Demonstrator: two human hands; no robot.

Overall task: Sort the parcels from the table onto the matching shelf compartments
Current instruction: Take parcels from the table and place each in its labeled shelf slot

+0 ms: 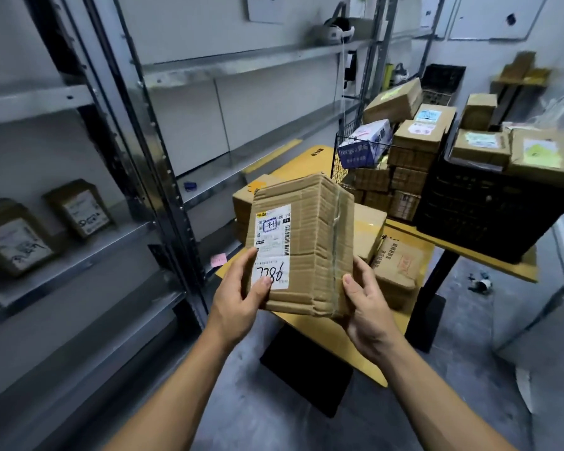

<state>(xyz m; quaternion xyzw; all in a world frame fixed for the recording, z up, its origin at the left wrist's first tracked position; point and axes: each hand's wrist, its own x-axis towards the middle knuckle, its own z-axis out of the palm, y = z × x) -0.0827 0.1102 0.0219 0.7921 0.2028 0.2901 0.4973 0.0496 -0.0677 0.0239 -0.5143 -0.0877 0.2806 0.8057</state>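
Your left hand (241, 294) and right hand (368, 310), at six o'clock, both gripping a creased, taped cardboard box (310, 229), underside hidden.

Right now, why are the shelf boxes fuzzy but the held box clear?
Head view: the held box is sharp; the two shelf boxes at the left edge are smeared, likely motion blur; the wide lens bends the shelf posts.

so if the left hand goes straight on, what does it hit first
The left hand grips the box; pushed on, they'd probably meet the parcel on the table behind, depth unclear.
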